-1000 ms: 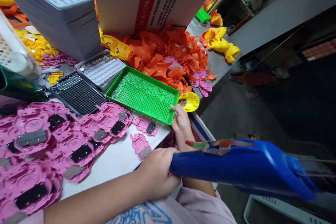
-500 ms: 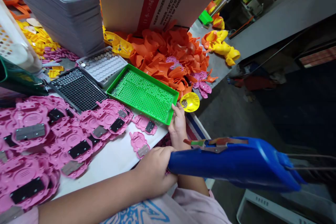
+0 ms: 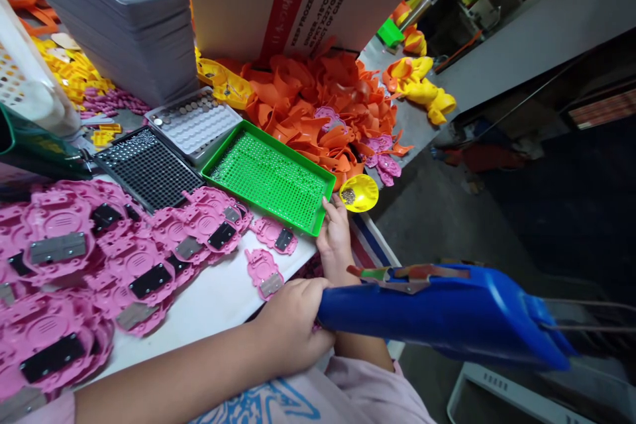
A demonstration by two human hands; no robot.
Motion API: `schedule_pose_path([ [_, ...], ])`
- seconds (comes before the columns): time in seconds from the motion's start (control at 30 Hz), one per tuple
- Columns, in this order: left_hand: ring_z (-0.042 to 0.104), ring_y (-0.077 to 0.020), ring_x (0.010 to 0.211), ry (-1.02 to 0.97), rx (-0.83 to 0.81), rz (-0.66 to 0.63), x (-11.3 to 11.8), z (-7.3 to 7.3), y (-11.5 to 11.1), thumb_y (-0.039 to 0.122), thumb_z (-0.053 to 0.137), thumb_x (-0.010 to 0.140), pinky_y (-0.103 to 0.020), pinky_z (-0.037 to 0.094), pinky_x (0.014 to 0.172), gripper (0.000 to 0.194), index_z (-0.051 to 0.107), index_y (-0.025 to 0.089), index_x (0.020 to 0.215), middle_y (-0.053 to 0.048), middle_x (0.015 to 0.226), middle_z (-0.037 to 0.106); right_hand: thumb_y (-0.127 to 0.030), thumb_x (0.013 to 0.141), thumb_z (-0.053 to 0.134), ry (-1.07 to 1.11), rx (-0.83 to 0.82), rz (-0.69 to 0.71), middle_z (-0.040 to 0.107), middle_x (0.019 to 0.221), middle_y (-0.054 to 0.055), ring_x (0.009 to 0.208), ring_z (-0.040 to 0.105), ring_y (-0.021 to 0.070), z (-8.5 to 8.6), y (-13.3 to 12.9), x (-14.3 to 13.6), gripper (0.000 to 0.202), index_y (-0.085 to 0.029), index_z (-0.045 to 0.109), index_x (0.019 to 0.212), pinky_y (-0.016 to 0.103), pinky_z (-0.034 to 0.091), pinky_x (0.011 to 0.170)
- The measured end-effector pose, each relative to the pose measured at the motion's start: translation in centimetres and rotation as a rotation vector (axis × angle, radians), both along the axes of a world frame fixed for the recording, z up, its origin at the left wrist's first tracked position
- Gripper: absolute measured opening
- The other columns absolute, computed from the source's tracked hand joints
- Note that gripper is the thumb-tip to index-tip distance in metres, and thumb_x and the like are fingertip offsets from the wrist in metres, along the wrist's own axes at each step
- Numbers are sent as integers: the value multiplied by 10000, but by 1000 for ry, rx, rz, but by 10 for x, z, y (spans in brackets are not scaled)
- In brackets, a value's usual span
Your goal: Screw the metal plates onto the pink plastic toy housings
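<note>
Head camera: left hand (image 3: 297,327) closed round blue tool (image 3: 422,311), fingertips hidden, right hand (image 3: 338,233) pinching green tray (image 3: 268,180)

Low passage is left over the smooth white tabletop strip (image 3: 199,308), hemmed by heaped pink plastic casings (image 3: 142,265), interrupted by a loose pink plastic casing (image 3: 264,273), blocked beyond by the shallow green perforated plastic tray (image 3: 271,179).

Blue tool (image 3: 437,311), glossy plastic; carton (image 3: 238,6), matt cardboard.

Solid green is seen on the perforated tray (image 3: 271,175), pink on the plastic housings (image 3: 142,265), white on the carton's lettering band (image 3: 288,0), set against red.
</note>
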State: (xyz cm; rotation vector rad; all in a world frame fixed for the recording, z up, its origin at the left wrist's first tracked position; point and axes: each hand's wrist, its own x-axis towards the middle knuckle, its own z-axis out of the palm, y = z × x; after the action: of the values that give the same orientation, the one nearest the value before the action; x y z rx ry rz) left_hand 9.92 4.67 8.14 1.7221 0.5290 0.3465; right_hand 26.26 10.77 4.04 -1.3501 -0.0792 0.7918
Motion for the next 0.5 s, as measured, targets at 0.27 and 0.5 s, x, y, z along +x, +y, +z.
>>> schedule_pose_path([
  [0.27, 665, -297, 934, -18, 10, 36, -1, 1, 0, 190, 560, 658, -438, 528, 831, 417, 584, 170, 1074, -110, 1003, 704, -230, 648, 726, 52, 30, 117, 722, 849, -50, 774, 675, 130, 0, -1, 6, 270, -231, 603, 889, 323, 557, 834],
  [0.5, 661, -305, 953, -13, -2, 27, -1, 1, 0, 175, 548, 641, -449, 531, 841, 449, 586, 151, 1088, -124, 1018, 701, -190, 632, 720, 50, 2, 201, 727, 749, -46, 660, 668, 133, 4, 0, 14, 206, -201, 611, 806, 325, 581, 759],
])
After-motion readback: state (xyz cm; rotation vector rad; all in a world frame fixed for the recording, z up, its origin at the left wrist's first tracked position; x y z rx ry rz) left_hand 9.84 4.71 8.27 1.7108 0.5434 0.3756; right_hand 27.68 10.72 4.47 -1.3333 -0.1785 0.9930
